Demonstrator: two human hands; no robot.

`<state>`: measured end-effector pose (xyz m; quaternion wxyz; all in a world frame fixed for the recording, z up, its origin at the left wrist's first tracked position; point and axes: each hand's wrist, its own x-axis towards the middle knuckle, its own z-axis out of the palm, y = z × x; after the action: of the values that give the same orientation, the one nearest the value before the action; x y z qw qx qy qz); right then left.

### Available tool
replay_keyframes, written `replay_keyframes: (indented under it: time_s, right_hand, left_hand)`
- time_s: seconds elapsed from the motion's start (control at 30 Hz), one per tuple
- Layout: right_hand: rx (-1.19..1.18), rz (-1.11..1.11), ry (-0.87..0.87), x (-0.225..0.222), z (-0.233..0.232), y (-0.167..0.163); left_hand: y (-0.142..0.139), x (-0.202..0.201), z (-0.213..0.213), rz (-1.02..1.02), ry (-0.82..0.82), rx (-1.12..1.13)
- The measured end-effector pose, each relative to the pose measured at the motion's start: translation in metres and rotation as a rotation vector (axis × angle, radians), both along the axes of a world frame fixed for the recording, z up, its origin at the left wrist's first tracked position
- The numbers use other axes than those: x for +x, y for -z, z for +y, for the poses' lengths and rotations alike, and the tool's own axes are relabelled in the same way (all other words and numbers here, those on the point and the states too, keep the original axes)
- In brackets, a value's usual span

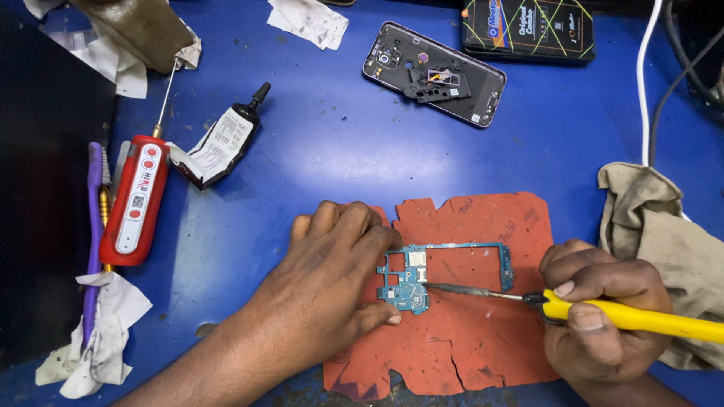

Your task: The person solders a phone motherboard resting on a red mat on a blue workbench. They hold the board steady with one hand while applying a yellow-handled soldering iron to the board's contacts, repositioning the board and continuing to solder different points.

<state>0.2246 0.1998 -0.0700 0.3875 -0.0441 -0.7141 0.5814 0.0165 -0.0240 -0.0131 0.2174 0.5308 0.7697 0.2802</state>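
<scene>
Near the front edge of the blue tabletop (332, 143), on a torn red mat (483, 332), lies a blue phone circuit board (422, 279). The left hand (332, 279) lies flat over the board's left end, fingers spread and pressing, thumb along its lower edge, pinning it. The right hand (596, 309) has its fingers closed round a yellow-handled tool (641, 318), whose thin metal shaft reaches left to the board's middle. By my reckoning this is prying or scraping at a part on the board; what follows calls for a light, steady push with the board held firm. The tip's exact contact is too small to make out, the palm hides the board's left end, and the handle runs off past the right edge.
</scene>
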Motion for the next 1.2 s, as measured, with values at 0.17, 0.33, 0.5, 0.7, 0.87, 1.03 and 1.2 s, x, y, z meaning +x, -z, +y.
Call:
replay_keyframes:
  time_s: [0.17,0.33,0.5,0.7,0.87,1.03,1.2]
  right_hand:
    - [0.003,-0.005,-0.004,0.000,0.000,-0.002]
    - [0.006,-0.026,0.011,0.001,-0.001,-0.002]
    - [-0.004,-0.034,-0.014,0.002,-0.001,-0.002]
    - [-0.006,-0.031,-0.009,0.001,-0.002,-0.003]
    - [0.001,-0.036,-0.041,0.002,-0.002,-0.003]
    - [0.012,-0.034,-0.042,0.002,-0.002,-0.002]
    - [0.015,-0.019,-0.023,0.001,-0.004,-0.002]
  left_hand:
    - [-0.005,0.001,0.000,-0.008,-0.018,-0.057]
    - [-0.009,0.000,0.003,-0.012,-0.013,-0.062]
    - [-0.006,0.001,0.003,-0.008,-0.014,-0.049]
    - [0.004,0.003,-0.001,0.010,-0.015,0.008]
    - [0.004,0.003,0.001,-0.006,-0.020,-0.037]
    - [-0.004,0.002,0.004,-0.023,-0.032,-0.093]
    - [-0.010,0.003,0.004,-0.009,-0.049,-0.036]
